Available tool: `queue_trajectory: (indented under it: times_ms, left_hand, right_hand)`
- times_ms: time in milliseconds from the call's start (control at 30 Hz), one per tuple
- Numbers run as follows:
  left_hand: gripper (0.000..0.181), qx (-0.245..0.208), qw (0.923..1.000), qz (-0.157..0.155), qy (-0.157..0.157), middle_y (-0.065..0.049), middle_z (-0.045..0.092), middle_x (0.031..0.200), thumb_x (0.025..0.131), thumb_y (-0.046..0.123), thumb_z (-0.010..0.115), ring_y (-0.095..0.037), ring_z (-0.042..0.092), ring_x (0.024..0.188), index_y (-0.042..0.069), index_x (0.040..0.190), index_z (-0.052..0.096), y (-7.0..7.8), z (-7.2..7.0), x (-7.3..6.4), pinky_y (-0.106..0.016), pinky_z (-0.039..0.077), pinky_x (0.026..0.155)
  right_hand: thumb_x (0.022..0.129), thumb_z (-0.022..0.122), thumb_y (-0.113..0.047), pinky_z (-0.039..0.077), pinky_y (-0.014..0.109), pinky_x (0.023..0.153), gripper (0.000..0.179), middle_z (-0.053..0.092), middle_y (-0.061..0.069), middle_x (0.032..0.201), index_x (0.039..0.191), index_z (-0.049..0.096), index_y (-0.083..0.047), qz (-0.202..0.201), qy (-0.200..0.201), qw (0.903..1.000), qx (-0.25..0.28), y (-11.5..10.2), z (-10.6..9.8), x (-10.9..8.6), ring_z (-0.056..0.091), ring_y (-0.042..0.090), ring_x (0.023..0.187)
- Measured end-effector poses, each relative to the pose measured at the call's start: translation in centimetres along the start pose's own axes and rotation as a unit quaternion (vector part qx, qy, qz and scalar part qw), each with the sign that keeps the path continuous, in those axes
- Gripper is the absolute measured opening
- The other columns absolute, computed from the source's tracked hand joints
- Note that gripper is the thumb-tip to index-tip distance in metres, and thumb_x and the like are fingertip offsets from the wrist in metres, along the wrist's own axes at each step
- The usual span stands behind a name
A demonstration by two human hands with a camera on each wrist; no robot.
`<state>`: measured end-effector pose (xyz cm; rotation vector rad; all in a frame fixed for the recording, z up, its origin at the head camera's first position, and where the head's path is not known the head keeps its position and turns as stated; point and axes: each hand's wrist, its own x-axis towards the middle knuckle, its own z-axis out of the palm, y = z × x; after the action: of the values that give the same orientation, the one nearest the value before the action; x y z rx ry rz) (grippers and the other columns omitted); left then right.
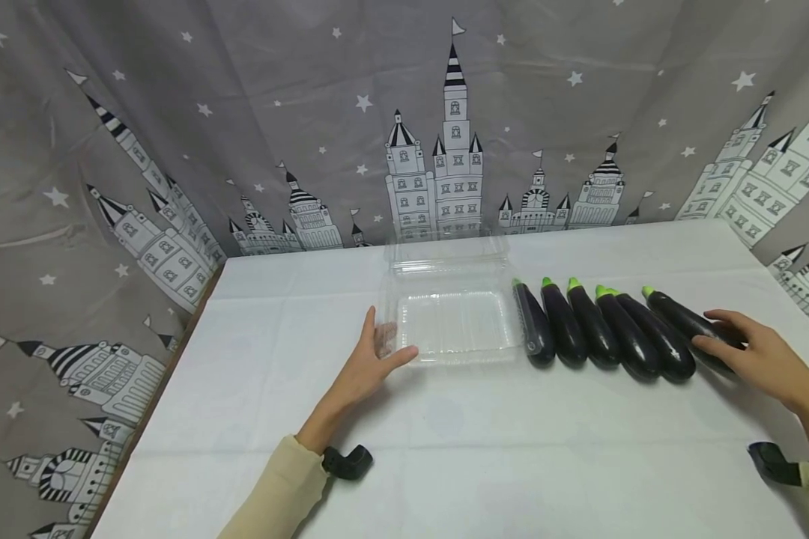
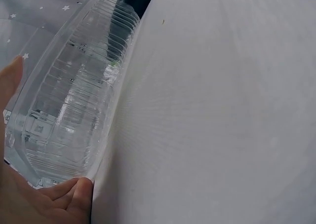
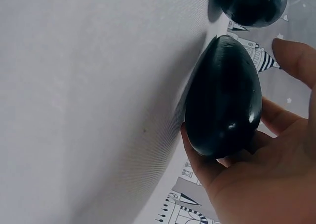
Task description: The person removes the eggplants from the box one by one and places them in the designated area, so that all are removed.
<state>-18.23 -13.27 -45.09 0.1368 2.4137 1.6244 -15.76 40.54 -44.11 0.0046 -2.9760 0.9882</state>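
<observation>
A clear plastic clamshell container point(image 1: 453, 323) lies with its lid raised at the back, in the middle of the table. My left hand point(image 1: 371, 361) rests against its left side, thumb spread away at the front corner. In the left wrist view, the fingertips point(image 2: 81, 189) touch the container's lower edge. Several dark eggplants point(image 1: 595, 329) with green stem ends lie in a row right of the container. Around the blunt end of the rightmost eggplant point(image 1: 681, 318), my right hand point(image 1: 758, 355) curls its fingers; in the right wrist view the thumb stands off from this eggplant point(image 3: 224, 98).
A white cloth covers the table point(image 1: 458, 464). Behind and to the left hangs a grey curtain point(image 1: 297, 97) printed with castles and stars. The leftmost eggplant point(image 1: 535, 323) lies close beside the container's right side.
</observation>
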Motion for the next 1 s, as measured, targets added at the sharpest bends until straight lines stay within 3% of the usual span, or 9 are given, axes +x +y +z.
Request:
queue_trajectory:
  times_ms: [133,233,333,700,833,900,1000]
  left_hand:
    - [0.11,-0.007,1.0,-0.001,-0.004,-0.022,0.024,0.158,0.09,0.035,0.071,-0.042,0.031,0.141,0.009,0.157,-0.013,0.0,-0.2,0.1,-0.056,0.031,0.109]
    - [0.11,-0.008,0.9999,-0.002,-0.006,-0.022,0.023,0.158,0.09,0.035,0.071,-0.042,0.031,0.141,0.01,0.157,-0.012,0.0,-0.2,0.1,-0.057,0.031,0.109]
    - [0.111,-0.008,0.9999,-0.002,-0.007,-0.021,0.022,0.159,0.089,0.036,0.072,-0.04,0.03,0.141,0.01,0.157,-0.012,0.0,-0.3,0.1,-0.056,0.03,0.109]
    - [0.11,-0.007,1.0,0.003,-0.005,-0.021,0.024,0.158,0.089,0.039,0.071,-0.04,0.03,0.141,0.011,0.158,-0.01,0.0,-0.2,-0.1,-0.056,0.028,0.111]
    - [0.104,-0.008,0.9999,0.008,0.0,-0.021,0.024,0.158,0.093,0.041,0.066,-0.039,0.03,0.142,0.01,0.158,-0.01,-0.2,-0.2,0.1,-0.055,0.029,0.11]
    - [0.096,-0.012,0.9998,0.012,0.008,-0.021,0.024,0.158,0.098,0.04,0.059,-0.038,0.032,0.141,0.009,0.158,-0.009,-0.3,-0.3,0.1,-0.054,0.028,0.111]
    - [0.086,-0.02,0.9992,0.018,0.029,-0.022,0.023,0.158,0.103,0.041,0.049,-0.038,0.036,0.139,0.006,0.157,-0.008,-0.3,-0.9,0.1,-0.051,0.03,0.111]
  right_hand:
    - [0.099,0.06,-0.021,0.038,0.061,0.081,0.059,0.041,0.047,0.125,0.137,0.036,0.017,-0.008,0.003,0.9999,-0.005,0.1,0.0,0.0,0.043,0.058,0.107]
    - [0.098,0.061,-0.02,0.043,0.041,0.075,0.059,0.046,0.046,0.123,0.137,0.037,0.016,-0.014,0.007,0.9999,-0.006,0.2,0.1,0.1,0.046,0.059,0.108]
    - [0.098,0.062,-0.022,0.035,0.022,0.067,0.059,0.049,0.044,0.121,0.138,0.038,0.014,-0.015,0.008,0.9998,-0.002,0.4,0.2,0.2,0.048,0.057,0.109]
    - [0.1,0.059,-0.027,0.039,0.017,0.063,0.059,0.047,0.043,0.125,0.136,0.041,0.016,-0.012,-0.001,0.9999,-0.001,0.2,0.1,0.1,0.049,0.057,0.108]
    - [0.102,0.055,-0.029,0.049,0.046,0.081,0.061,0.041,0.044,0.13,0.138,0.037,0.017,-0.008,0.008,0.9999,0.004,0.0,0.1,0.0,0.044,0.06,0.111]
    - [0.103,0.053,-0.029,0.041,0.064,0.085,0.061,0.04,0.045,0.13,0.138,0.037,0.018,-0.013,0.021,0.9997,0.0,-0.3,0.0,-0.1,0.042,0.061,0.113]
    - [0.104,0.051,-0.03,0.034,0.069,0.094,0.059,0.041,0.044,0.13,0.138,0.038,0.016,-0.02,0.051,0.9982,-0.022,-1.3,-0.3,0.0,0.04,0.059,0.114]
